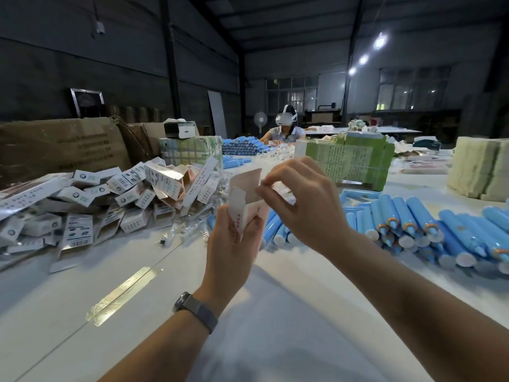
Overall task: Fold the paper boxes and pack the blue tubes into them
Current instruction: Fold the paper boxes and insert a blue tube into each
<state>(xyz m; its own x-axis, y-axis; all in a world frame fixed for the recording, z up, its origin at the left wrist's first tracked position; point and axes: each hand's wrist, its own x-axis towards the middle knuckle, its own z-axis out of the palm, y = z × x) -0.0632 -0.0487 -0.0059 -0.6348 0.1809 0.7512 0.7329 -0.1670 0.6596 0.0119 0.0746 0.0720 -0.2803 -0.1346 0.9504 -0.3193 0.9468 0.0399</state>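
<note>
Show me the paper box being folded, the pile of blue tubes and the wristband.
paper box (243,201), head view, its white side panel.
blue tubes (418,216), head view, one tube's body.
wristband (197,310), head view, its strap.

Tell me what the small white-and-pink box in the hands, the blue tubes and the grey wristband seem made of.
Small white-and-pink box: thin printed paperboard, judging by its creased flaps and matte inside. Blue tubes with orange-collared nozzles: apparently smooth plastic with a soft sheen and white end caps. Grey wristband on the left wrist: matte, probably rubber or woven fabric; the texture is unclear.

Folded boxes (91,199) lie left on the table (275,312), tubes (413,224) right.
</note>
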